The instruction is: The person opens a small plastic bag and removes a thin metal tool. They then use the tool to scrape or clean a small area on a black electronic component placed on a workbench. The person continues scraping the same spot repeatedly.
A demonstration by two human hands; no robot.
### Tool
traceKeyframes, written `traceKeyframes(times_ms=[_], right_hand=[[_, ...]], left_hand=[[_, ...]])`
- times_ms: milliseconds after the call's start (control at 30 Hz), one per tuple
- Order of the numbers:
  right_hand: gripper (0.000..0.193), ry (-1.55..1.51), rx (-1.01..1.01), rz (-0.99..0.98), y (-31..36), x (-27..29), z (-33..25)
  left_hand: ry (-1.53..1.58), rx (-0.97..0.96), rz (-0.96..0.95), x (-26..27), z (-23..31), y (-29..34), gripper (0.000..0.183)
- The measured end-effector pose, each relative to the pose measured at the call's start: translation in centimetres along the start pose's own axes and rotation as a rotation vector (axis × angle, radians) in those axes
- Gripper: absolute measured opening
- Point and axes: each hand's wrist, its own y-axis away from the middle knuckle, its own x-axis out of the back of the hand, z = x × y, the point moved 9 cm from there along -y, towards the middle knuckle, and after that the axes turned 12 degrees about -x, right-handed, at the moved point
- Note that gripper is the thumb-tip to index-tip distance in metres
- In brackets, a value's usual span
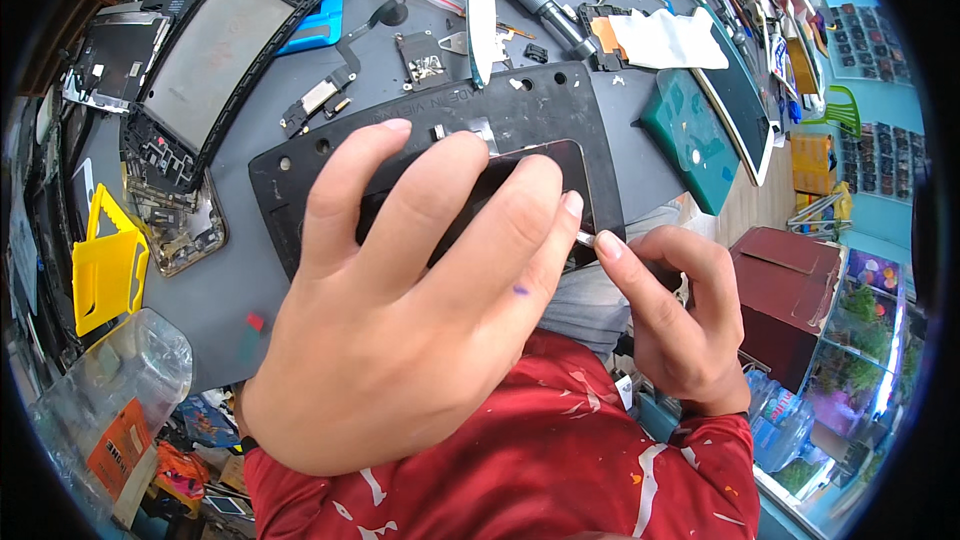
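Observation:
A dark phone (568, 162) lies on a black rubber work pad (590, 130). Bent and spread, the fingers of my left hand (400, 310) reach over the phone and hold it against the pad; its thumb is hidden. At the phone's right edge, my right hand (685, 315) pinches a small, flat silver piece (586, 238) between thumb and forefinger. The inner end of that piece is too small to make out. Most of the phone is covered by my left hand. A small metallic part (475, 135) sits on the pad just beyond my fingers.
A large phone frame (215, 50) and an opened phone body (190, 230) lie left, near a yellow plastic piece (105, 270). Loose phone parts (420, 55) and a grey-handled tool (535, 0) are beyond the pad. A green block (685, 130) stands right.

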Motion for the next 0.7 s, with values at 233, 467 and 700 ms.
traceKeyframes(times_ms=[233, 467, 700], right_hand=[[0.071, 0.030, -0.008, 0.055, 0.3, -0.1, -0.6], [0.067, 0.057, 0.009, 0.100, 0.9, -0.2, -1.1], [0.066, 0.094, 0.020, 0.135, 1.3, -0.4, -1.7]], left_hand=[[-0.004, -0.003, 0.017, -0.4, -0.2, 0.0, 0.056], [-0.009, 0.010, 0.001, -0.3, -0.4, -0.1, 0.053], [-0.009, 0.010, 0.004, -0.3, -0.5, -0.2, 0.051]])
